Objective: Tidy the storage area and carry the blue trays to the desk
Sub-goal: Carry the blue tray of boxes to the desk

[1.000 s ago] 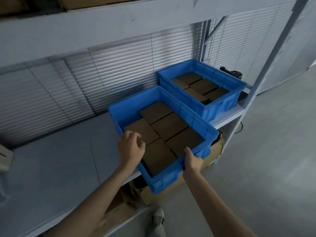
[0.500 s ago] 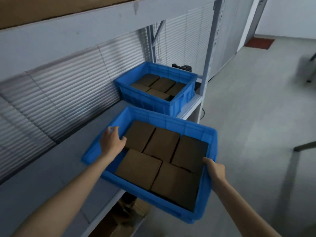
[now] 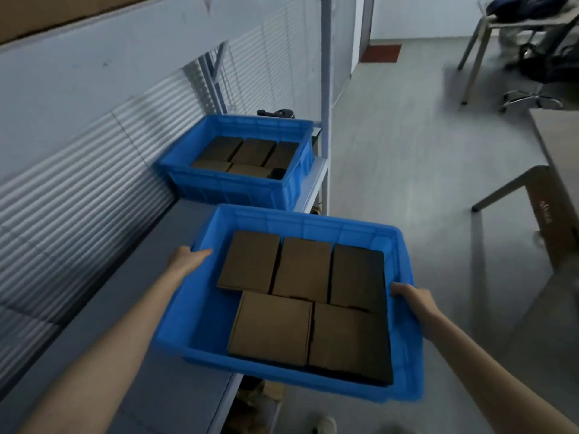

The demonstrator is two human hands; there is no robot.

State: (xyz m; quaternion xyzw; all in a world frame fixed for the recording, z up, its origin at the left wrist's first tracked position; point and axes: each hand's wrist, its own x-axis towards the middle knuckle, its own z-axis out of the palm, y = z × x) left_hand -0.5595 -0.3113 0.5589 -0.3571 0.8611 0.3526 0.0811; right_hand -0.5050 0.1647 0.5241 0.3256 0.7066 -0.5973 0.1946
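Blue tray (image 3: pixel 300 227), stiff plastic and likely heavy with cardboard boxes (image 3: pixel 272 327), is hanging at the shelf (image 3: pixel 131 308) edge; left hand (image 3: pixel 185 261) and right hand (image 3: pixel 413 300) are gripping opposite rims, the steadiest hold.

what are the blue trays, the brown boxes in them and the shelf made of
The held tray and the tray on the shelf: moulded plastic by the look, uniform blue with a slight sheen, ribbed walls and a rolled rim. The boxes: probably cardboard, matt brown, flat with sharp edges. The shelf: likely painted metal, smooth pale grey with a thin front lip, though that is not certain.
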